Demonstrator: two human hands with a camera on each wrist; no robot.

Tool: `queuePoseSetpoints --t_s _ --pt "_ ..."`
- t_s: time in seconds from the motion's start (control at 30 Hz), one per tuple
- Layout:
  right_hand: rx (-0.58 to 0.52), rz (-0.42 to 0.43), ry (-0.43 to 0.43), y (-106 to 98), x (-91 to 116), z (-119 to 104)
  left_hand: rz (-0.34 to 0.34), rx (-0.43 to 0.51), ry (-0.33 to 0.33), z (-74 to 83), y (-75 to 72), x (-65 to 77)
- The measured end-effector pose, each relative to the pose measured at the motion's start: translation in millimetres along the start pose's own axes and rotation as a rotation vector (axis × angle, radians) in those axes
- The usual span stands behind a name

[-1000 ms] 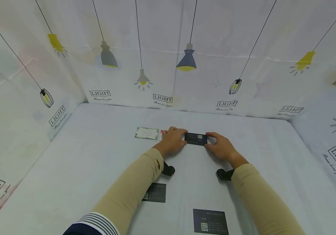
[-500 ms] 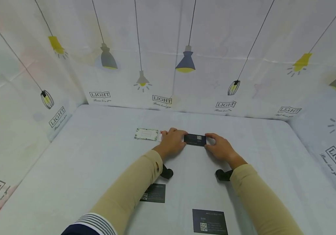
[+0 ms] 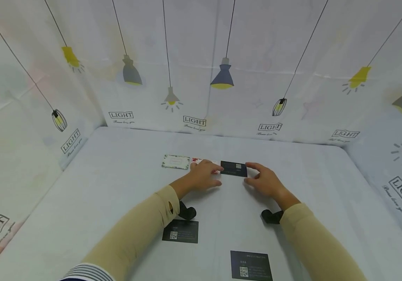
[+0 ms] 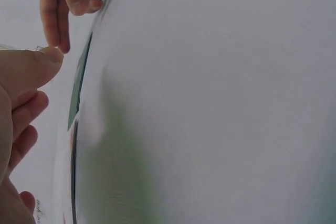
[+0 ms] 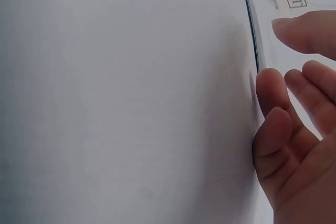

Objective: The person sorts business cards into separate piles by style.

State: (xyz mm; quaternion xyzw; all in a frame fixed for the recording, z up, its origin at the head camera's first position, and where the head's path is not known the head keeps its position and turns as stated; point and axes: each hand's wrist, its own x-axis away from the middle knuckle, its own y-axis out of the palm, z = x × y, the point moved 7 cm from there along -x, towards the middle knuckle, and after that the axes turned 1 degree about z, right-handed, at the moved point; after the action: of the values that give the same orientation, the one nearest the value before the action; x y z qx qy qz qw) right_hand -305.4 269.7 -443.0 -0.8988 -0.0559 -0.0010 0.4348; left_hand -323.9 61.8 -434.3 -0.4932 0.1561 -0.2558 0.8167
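Note:
In the head view a dark business card with a QR code lies flat at the right end of a row of cards. Left of it is a white card with red decoration, partly covered by my left hand. That hand's thumb and index are spread beside the dark card's left edge, holding nothing. My right hand is at the card's right edge, index fingertip by its upper corner, thumb apart from the fingers; contact is unclear. Farthest left in the row lies a card with a green leafy border.
Nearer me on the white table lie two more dark cards, one left by my sleeve and another dark card at the front. A lamp-printed backdrop encloses the table's back and sides.
My left hand has let go of the dark card's left edge and shifted slightly left and toward me, uncovering more of the red card. The right thumb has moved slightly off the card.

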Motion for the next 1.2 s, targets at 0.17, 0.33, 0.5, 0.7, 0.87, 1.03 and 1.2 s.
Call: queuePoseSetpoints --t_s 0.17,0.33,0.5,0.7,0.87,1.03,1.2 --pt "-0.047 -0.006 -0.034 1 12 -7 0.007 0.006 0.051 -4.6 -3.0 21.9" --pt "-0.147 -0.014 -0.118 2 28 -26 0.030 0.029 0.076 -12.7 -16.1 55.1" --pt "-0.199 -0.010 -0.181 6 48 -48 0.042 0.102 0.096 -18.4 -28.0 91.0" --pt "-0.257 -0.036 -0.266 17 74 -81 0.039 0.093 0.110 -20.9 -38.1 127.6" --pt "-0.349 -0.076 -0.310 31 90 -106 0.024 0.078 0.123 -23.4 -44.5 153.3" --pt "-0.341 -0.158 -0.313 53 103 -126 -0.002 0.102 0.120 -29.4 -37.1 176.8" --pt "-0.274 -0.239 -0.235 78 110 -131 -0.010 0.106 0.105 -36.1 -27.4 192.2"
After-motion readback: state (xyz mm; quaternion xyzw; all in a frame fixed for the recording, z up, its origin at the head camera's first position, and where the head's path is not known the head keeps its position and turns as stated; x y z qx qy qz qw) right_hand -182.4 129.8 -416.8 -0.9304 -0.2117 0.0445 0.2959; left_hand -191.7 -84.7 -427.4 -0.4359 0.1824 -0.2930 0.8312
